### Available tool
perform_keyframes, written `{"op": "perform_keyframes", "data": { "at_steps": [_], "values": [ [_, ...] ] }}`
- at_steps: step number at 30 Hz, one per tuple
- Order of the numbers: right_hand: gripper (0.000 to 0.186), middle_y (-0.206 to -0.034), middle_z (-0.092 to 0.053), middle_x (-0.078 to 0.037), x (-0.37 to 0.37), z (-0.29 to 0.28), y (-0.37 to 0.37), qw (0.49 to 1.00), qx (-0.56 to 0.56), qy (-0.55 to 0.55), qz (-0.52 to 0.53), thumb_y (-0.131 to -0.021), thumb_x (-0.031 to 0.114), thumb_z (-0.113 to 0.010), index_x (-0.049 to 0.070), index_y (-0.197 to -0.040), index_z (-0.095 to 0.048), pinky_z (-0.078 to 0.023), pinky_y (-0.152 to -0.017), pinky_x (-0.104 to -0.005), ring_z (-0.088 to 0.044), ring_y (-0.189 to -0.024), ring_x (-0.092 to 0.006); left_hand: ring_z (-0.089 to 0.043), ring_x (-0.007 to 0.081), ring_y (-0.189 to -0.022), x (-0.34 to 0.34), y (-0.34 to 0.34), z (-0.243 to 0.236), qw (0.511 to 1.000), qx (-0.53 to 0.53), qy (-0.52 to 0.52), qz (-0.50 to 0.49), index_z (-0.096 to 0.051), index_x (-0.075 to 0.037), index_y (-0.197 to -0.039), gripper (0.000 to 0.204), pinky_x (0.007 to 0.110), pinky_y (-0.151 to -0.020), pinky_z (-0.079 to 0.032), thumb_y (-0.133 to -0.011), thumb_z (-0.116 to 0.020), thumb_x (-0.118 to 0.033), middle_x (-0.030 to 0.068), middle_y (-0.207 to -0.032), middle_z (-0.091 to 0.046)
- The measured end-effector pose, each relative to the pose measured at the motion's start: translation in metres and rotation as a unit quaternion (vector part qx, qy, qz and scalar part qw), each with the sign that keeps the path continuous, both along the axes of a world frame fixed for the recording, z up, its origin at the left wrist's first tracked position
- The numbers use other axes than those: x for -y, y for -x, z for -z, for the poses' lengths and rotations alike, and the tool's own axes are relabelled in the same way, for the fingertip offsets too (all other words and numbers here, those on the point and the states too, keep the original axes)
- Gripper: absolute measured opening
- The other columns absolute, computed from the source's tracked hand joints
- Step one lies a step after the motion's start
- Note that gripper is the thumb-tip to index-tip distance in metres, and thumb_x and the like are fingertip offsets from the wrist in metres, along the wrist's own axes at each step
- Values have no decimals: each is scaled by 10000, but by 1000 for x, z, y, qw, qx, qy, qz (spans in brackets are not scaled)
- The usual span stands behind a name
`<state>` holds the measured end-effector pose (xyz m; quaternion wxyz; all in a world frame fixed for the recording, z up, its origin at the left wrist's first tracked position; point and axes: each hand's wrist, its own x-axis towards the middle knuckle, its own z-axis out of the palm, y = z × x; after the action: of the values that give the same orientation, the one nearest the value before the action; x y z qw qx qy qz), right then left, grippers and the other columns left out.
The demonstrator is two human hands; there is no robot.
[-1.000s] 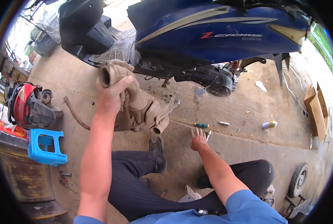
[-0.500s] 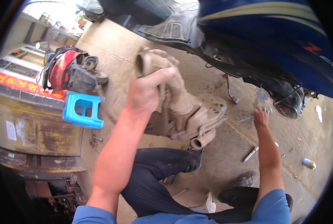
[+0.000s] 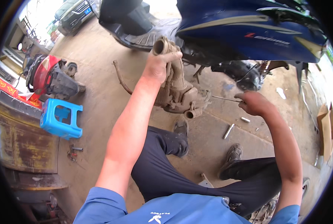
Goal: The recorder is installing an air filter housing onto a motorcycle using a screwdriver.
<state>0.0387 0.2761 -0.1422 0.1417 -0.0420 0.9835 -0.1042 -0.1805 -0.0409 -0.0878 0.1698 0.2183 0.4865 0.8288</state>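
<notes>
My left hand (image 3: 157, 69) is closed around the upper tube of a dusty, mud-brown air filter housing (image 3: 179, 98) and holds it up off the floor. The round tube mouth tilts toward me. A shorter pipe stub sticks out at the bottom, and a thin curved hose (image 3: 122, 80) hangs to the left. In my right hand (image 3: 255, 103) is a thin screwdriver (image 3: 225, 99), its shaft pointing left at the housing's right end. The tip is close to that end; whether it touches I cannot tell. My fingers mostly hide the handle.
A blue scooter (image 3: 226, 31) stands across the far side. To the left are a red scooter (image 3: 48, 76), a blue plastic stool (image 3: 48, 119) and a worn cabinet (image 3: 28, 138). A metal rod (image 3: 228, 131) and a short cylinder (image 3: 245, 120) lie on the floor, with a cardboard box (image 3: 324, 130) at right.
My right hand has come up from the floor with the screwdriver and moved toward the housing. The left hand still grips the housing, now held more upright. The whole view has shifted.
</notes>
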Motion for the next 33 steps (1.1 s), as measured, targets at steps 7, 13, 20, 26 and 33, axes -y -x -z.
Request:
{"op": "perform_keyframes", "data": {
  "at_steps": [7,13,20,26,33],
  "values": [
    [528,-1025,-726,-217,54,-97,-101,966,-95,155,186,-916,217,-743,87,-1404,-590,-533,-881,-444,-698,-978,-369,-630,135,-824,-32,-32,10,999,-12,-6,-40,-644,-63,-1016,354,301,-797,-533,-717,-790,59,10,-886,-642],
    [334,-872,-682,-78,69,-67,-124,831,-305,343,314,-1011,174,-680,23,-1307,-639,-494,-651,-288,-595,-691,-123,-634,130,-871,-60,-37,25,998,-2,25,-61,-643,-54,-1053,381,291,-823,-531,-736,-801,84,12,-939,-650],
    [377,-893,-637,-41,63,-62,-119,702,-392,489,340,-1030,252,-706,0,-1295,-616,-447,-545,-197,-543,-615,-45,-609,101,-803,-76,-38,29,996,2,-4,-90,-636,-80,-999,371,286,-736,-527,-724,-793,114,-15,-904,-631],
    [421,-963,-668,-72,68,-58,-108,691,-406,506,318,-1013,238,-730,-58,-1276,-588,-489,-568,-210,-582,-640,-65,-615,106,-822,-85,-44,30,998,36,-5,-51,-637,-75,-995,355,283,-771,-530,-737,-789,117,-2,-908,-633],
    [423,-930,-654,-77,71,-58,-102,694,-421,501,301,-1023,254,-713,-68,-1262,-579,-506,-575,-217,-589,-658,-79,-591,89,-823,-94,-58,26,999,31,27,12,-625,-84,-987,309,274,-760,-512,-775,-787,72,-26,-915,-614]
  ]
}}
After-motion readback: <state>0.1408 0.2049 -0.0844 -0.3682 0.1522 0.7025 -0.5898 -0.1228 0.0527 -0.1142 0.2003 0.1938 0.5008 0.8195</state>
